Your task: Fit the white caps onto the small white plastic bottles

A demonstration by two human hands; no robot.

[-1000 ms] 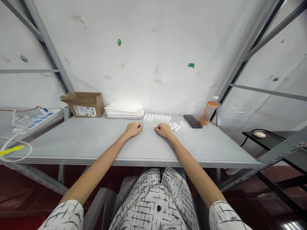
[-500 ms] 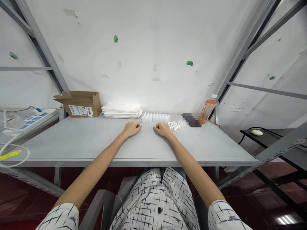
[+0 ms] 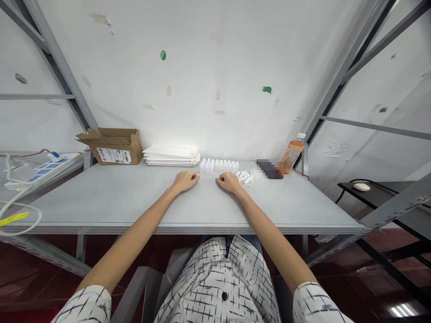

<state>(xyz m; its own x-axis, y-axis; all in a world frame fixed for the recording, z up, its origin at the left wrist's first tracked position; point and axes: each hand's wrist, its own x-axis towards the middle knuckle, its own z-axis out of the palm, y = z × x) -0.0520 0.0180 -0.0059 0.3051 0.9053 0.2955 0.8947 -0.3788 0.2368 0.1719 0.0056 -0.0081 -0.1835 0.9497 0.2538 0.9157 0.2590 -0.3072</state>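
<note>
My left hand [image 3: 186, 181] rests on the grey tabletop, curled into a loose fist with nothing visible in it. My right hand [image 3: 229, 181] lies a short way to its right, also closed and showing nothing held. Just behind the gap between them stand rows of small white plastic bottles [image 3: 218, 165], several in all. Beside the right hand is a loose heap of small white caps and thin white pieces [image 3: 249, 177]. The undersides of both fists are hidden.
A stack of white paper sheets or envelopes [image 3: 171, 155] and an open cardboard box [image 3: 117, 146] sit at the back left. At the back right are a dark, blurred-out flat object [image 3: 269, 169] and an orange drink bottle [image 3: 291, 154]. A power strip [image 3: 45, 169] lies far left.
</note>
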